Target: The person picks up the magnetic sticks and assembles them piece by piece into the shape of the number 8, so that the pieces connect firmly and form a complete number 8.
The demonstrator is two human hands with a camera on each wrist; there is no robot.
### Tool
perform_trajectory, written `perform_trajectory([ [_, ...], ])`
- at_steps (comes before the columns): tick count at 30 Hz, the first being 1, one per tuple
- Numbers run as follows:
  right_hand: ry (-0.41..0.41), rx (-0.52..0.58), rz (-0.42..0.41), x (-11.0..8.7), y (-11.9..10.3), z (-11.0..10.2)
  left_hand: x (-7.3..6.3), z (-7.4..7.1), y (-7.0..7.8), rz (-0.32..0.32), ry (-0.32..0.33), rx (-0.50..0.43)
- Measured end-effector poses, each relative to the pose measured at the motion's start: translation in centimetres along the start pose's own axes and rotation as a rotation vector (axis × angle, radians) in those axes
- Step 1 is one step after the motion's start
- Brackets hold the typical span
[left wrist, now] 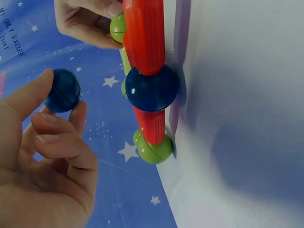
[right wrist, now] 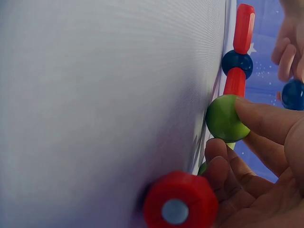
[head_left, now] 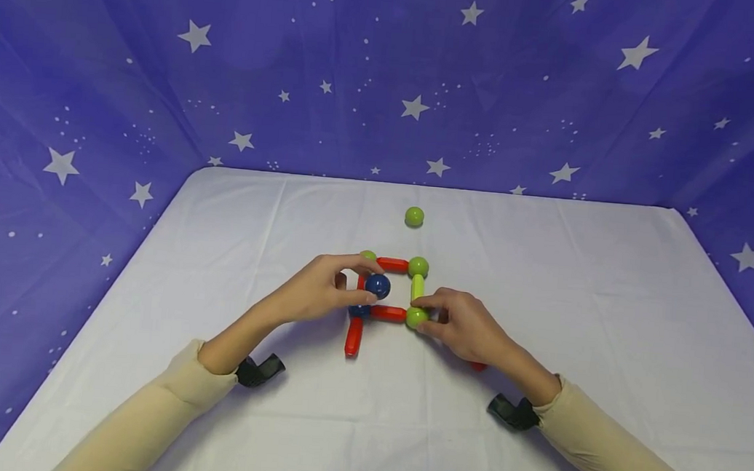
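My left hand [head_left: 310,289] holds a blue ball [head_left: 378,287] between thumb and fingers, above a square of balls and rods. In the left wrist view, this blue ball [left wrist: 64,90] is apart from the square. My right hand [head_left: 472,326] pinches the green ball [head_left: 417,318] at the square's near right corner. Another blue ball [head_left: 358,311] forms the near left corner, partly behind my left thumb. Between these corners runs a red rod [head_left: 387,313]; a yellow-green rod [head_left: 418,288] makes the right side. The far corners are green balls, one [head_left: 418,267] in plain sight.
A red rod [head_left: 353,337] points toward me from the near left corner. Another red rod [right wrist: 180,202], with a grey disc in its end, lies by my right hand. A loose green ball [head_left: 414,216] sits farther back. Beyond the white-covered table [head_left: 253,219] hangs a starry purple cloth.
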State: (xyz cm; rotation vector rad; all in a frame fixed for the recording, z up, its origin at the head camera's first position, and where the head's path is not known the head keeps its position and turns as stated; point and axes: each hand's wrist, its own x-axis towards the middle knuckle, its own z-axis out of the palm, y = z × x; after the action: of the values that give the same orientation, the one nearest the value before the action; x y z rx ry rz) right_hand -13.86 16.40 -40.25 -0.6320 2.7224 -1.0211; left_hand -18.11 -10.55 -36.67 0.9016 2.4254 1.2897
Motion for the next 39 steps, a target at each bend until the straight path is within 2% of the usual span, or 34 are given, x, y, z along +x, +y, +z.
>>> perform_trajectory([
  [11, 0.005, -0.007, 0.01, -0.1, 0.0, 0.0, -1.5, -0.1, -0.2, -0.061, -0.047, -0.021],
  [19, 0.011, -0.011, -0.003, -0.1, 0.0, 0.0, -2.5, -0.4, -0.7, -0.025, -0.133, -0.041],
  [24, 0.011, -0.002, -0.029, -0.1, 0.3, 0.1, -3.3, -0.4, -0.9, -0.041, -0.178, -0.074],
  [28, 0.011, 0.004, -0.036, 0.0, 0.3, 0.2, -4.0, -0.3, -0.9, -0.051, -0.194, -0.066],
  [39, 0.007, -0.02, 0.007, 0.0, -0.1, 0.2, -5.4, 0.0, -1.2, -0.058, -0.293, -0.043],
])
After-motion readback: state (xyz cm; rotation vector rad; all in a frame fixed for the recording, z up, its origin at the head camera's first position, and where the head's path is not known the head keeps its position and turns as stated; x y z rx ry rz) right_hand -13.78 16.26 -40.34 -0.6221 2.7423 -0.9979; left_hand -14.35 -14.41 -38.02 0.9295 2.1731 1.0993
